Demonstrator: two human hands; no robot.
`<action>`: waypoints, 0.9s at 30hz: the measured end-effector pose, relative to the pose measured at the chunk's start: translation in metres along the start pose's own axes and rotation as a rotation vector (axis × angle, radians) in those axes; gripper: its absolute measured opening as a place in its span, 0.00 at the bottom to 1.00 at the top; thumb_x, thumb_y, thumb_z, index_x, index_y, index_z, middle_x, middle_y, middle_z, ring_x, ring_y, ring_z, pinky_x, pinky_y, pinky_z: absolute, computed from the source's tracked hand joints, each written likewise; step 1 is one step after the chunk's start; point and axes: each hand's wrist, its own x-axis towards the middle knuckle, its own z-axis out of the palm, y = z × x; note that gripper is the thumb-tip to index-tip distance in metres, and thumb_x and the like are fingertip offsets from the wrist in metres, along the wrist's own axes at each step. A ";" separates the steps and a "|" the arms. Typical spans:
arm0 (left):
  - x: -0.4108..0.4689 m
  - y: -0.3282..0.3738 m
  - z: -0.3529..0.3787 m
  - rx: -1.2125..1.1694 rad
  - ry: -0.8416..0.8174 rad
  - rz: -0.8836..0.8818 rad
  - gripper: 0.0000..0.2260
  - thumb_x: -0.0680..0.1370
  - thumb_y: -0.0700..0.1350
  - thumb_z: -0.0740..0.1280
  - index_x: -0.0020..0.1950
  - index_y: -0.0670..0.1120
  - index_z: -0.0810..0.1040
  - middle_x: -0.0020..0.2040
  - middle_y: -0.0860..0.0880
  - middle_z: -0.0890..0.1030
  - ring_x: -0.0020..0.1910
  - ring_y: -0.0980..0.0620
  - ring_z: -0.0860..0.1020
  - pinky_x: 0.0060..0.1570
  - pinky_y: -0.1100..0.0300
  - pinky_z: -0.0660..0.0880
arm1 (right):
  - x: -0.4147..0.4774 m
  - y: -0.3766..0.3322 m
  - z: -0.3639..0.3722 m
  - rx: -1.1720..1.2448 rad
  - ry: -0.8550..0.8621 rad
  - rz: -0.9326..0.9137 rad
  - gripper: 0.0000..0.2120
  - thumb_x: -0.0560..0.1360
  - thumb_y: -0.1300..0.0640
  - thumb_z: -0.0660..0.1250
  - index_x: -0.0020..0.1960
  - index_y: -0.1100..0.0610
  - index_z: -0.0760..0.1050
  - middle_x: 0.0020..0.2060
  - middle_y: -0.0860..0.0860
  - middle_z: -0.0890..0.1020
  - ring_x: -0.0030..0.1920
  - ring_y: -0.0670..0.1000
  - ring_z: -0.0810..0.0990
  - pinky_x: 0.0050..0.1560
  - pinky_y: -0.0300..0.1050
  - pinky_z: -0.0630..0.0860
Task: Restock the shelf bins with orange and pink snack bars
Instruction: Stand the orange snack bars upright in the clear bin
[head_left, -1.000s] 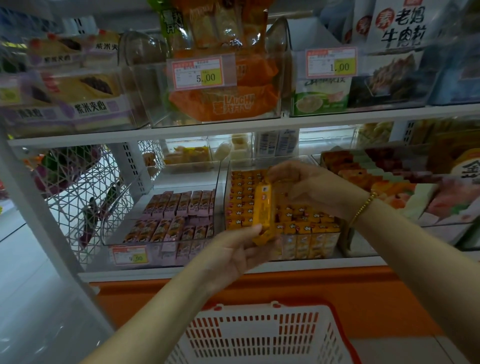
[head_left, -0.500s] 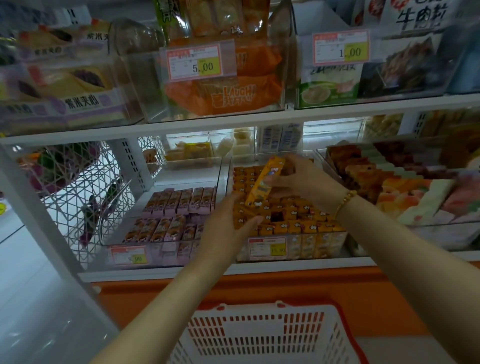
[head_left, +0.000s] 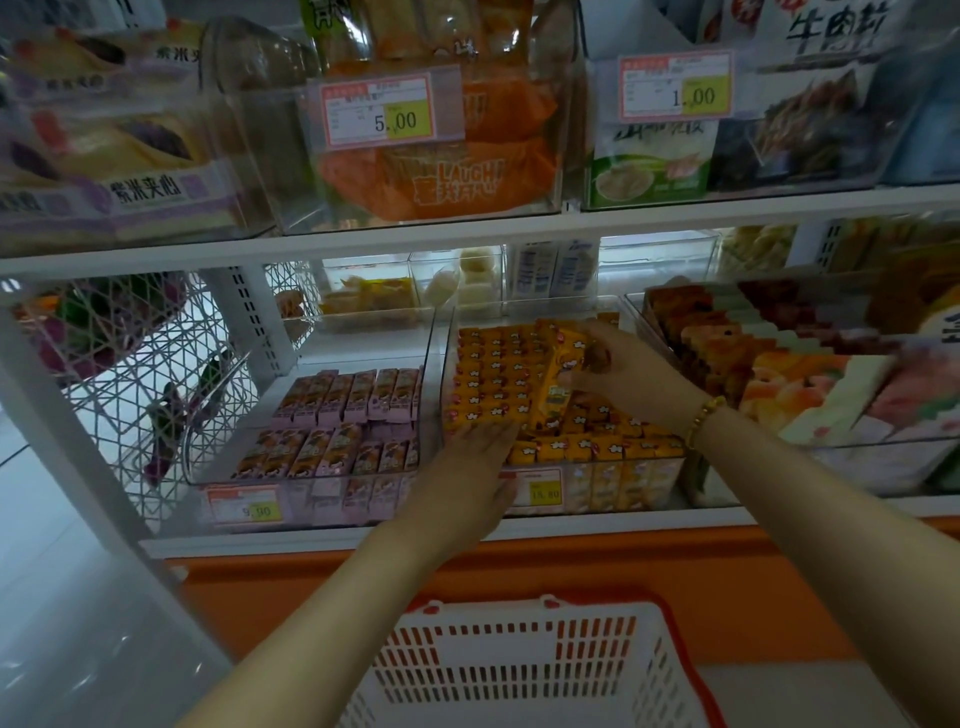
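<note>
The orange snack bar (head_left: 557, 387), lengthwise front-to-back, is pinched in the right hand (head_left: 623, 369) grip; the left hand (head_left: 462, 478) is laid flat by the price tag (head_left: 545, 493) "15.80".

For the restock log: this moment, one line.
right hand holds orange bar at orange bin | left hand rests on stocked bars

You reach in through the open band below the upper shelf board (head_left: 363, 242), across mid-frame, above the bin tops. The orange bin (head_left: 618, 480) at centre is packed tight; your left hand (head_left: 467, 467) lies flat over its front left corner and your right hand (head_left: 623, 364) pinches a tilted orange bar (head_left: 553, 387) mid-bin. Just left, the pink bin (head_left: 322, 496) shows bare floor behind its back row. The basket (head_left: 519, 610) rim crosses the lower centre.
</note>
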 end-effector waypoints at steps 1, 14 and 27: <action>0.000 0.001 0.000 0.012 -0.001 -0.003 0.27 0.82 0.52 0.54 0.78 0.49 0.46 0.78 0.52 0.50 0.76 0.53 0.48 0.71 0.63 0.42 | 0.000 0.001 0.001 -0.042 -0.001 -0.013 0.21 0.74 0.62 0.69 0.65 0.52 0.69 0.54 0.52 0.79 0.51 0.48 0.81 0.47 0.42 0.82; -0.001 -0.002 0.002 -0.086 -0.030 -0.032 0.28 0.82 0.50 0.57 0.78 0.51 0.48 0.78 0.51 0.53 0.76 0.52 0.53 0.71 0.59 0.53 | -0.003 -0.023 0.020 -0.782 -0.077 -0.197 0.16 0.76 0.45 0.64 0.58 0.54 0.78 0.52 0.50 0.78 0.52 0.51 0.77 0.48 0.40 0.71; -0.001 -0.001 0.005 -0.050 -0.006 -0.099 0.27 0.81 0.51 0.58 0.78 0.48 0.52 0.77 0.49 0.55 0.74 0.50 0.58 0.71 0.56 0.61 | 0.015 -0.004 0.048 -0.865 -0.158 -0.005 0.11 0.78 0.61 0.61 0.53 0.59 0.82 0.51 0.56 0.82 0.52 0.54 0.79 0.53 0.45 0.76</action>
